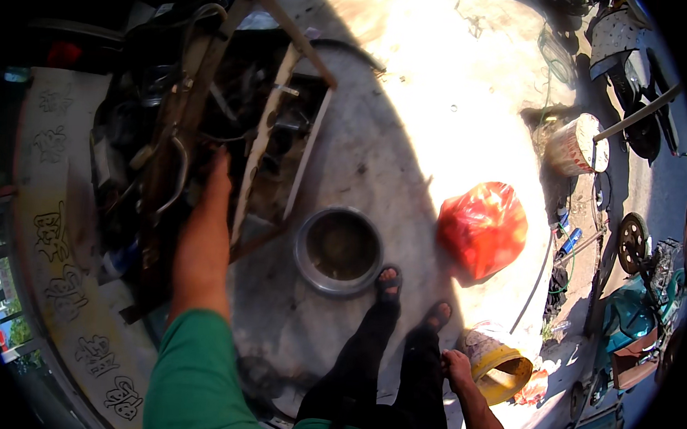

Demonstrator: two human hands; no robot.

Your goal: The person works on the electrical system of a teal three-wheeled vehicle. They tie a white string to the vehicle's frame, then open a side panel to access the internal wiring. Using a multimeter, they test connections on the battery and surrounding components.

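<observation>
My left arm stretches forward into a dark, cluttered metal-framed rack (pixel 258 150). My left hand (pixel 218 164) is among the tools and parts there; shadow and blur hide its fingers, so what it touches is unclear. Beside my right knee, my right hand (pixel 455 366) is closed with its fingers curled in. Whether anything lies inside that fist cannot be made out. A round metal basin (pixel 302 253) with murky liquid stands on the ground in front of my feet, right of the rack.
A red plastic bag (pixel 484 229) sits in front of my right foot. A yellow bucket (pixel 500 373) lies tipped beside my right hand. Farther right stand a white bucket (pixel 574 146), cables and parked vehicles. A long board with characters (pixel 51 236) runs along the left.
</observation>
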